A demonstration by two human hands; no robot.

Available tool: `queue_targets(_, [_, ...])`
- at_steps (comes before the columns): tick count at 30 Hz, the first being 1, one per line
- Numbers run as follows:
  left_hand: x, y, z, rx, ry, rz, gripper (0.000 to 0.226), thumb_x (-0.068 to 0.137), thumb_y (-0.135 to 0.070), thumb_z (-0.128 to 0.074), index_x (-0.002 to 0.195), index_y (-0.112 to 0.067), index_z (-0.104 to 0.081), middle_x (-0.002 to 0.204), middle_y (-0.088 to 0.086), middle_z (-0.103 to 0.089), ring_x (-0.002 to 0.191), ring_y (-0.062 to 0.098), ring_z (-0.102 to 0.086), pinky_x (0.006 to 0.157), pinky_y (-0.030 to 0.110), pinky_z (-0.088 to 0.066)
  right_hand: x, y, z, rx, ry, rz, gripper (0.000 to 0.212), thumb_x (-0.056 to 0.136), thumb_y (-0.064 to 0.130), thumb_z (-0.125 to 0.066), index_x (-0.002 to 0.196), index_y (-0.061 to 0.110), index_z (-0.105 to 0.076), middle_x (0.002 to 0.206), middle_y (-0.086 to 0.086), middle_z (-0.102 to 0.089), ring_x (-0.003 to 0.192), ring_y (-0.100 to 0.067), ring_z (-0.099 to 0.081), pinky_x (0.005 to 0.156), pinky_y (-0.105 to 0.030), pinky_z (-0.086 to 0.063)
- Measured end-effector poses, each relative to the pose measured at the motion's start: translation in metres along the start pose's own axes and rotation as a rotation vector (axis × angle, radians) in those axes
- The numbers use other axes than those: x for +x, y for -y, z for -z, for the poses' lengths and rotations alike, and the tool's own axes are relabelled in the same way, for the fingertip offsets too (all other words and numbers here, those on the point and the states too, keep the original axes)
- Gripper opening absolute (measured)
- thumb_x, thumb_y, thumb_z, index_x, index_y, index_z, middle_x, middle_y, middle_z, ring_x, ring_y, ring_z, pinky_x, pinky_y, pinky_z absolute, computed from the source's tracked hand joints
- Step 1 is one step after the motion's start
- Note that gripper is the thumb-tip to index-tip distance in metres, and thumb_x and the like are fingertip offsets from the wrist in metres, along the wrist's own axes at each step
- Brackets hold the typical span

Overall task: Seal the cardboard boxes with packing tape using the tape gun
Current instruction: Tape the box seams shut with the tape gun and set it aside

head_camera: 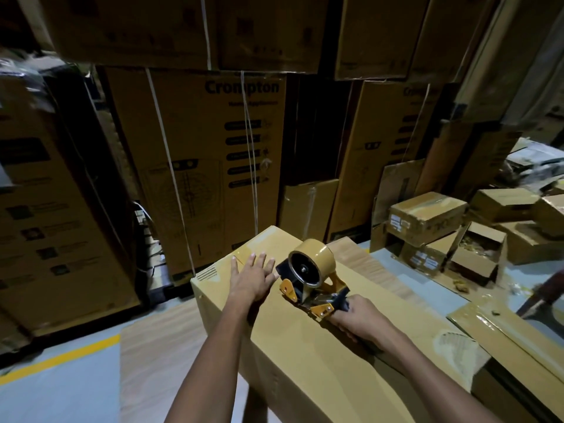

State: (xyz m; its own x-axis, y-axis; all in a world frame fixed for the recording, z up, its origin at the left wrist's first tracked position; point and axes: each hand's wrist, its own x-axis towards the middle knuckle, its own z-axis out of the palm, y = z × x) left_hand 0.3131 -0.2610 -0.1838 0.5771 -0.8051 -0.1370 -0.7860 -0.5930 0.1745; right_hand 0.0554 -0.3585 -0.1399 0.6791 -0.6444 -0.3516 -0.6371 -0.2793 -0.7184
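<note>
Cardboard is lying under both your hands: your left hand (252,277) is pressing flat, fingers spread, near the far end of the box (293,340), while your right hand (357,317) is gripping the tape gun (311,274) on the top's middle seam.

Tall printed cartons (210,166) stand stacked behind; a yellow floor line (61,358) runs left.

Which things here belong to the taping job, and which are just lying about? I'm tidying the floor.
In use: tape gun, gripped by the right hand; long cardboard box, left hand flat on it.

Lying about: small sealed box; open box; stacked Crompton cartons.
</note>
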Motion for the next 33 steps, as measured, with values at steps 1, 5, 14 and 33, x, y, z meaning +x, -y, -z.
queue_targets(1, [0.000, -0.003, 0.001, 0.009, 0.006, 0.003, 0.055, 0.108, -0.050, -0.023, 0.161, -0.035, -0.020, 0.171, -0.006, -0.002, 0.157, 0.022, 0.003, 0.117, 0.065, 0.012, -0.004, -0.004, 0.002, -0.005, -0.006, -0.005, 0.027, 0.092, 0.037, -0.073, 0.081, 0.015, -0.062, 0.063, 0.002, -0.062, 0.052, -0.010, -0.055, 0.052, -0.024, -0.045])
queue_targets(5, [-0.006, -0.024, -0.007, -0.001, 0.039, -0.016, 0.050, 0.108, -0.039, -0.030, 0.157, -0.029, -0.035, 0.171, -0.002, -0.001, 0.157, 0.024, 0.003, 0.116, 0.068, 0.014, -0.008, -0.005, 0.002, -0.015, -0.024, -0.005, 0.027, 0.088, 0.034, -0.073, 0.076, 0.014, -0.061, 0.060, 0.001, -0.061, 0.052, -0.014, -0.055, 0.053, -0.028, -0.045])
queue_targets(14, [-0.015, -0.032, -0.021, -0.031, 0.003, -0.053, 0.051, 0.105, -0.030, -0.040, 0.156, -0.020, -0.038, 0.170, -0.006, -0.010, 0.157, 0.017, -0.002, 0.118, 0.063, 0.012, -0.017, 0.001, 0.004, -0.026, -0.010, 0.011, 0.022, 0.090, 0.032, -0.072, 0.079, 0.014, -0.064, 0.063, 0.001, -0.063, 0.056, -0.014, -0.057, 0.057, -0.027, -0.046])
queue_targets(33, [-0.026, -0.067, -0.041, -0.028, -0.006, -0.050, 0.063, 0.103, -0.032, -0.045, 0.161, -0.022, -0.023, 0.170, -0.001, -0.010, 0.157, 0.020, 0.000, 0.120, 0.064, 0.009, -0.049, -0.037, 0.019, -0.047, -0.056, -0.021, 0.017, 0.091, 0.025, -0.071, 0.081, 0.013, -0.065, 0.064, 0.001, -0.064, 0.053, -0.011, -0.058, 0.055, -0.026, -0.048])
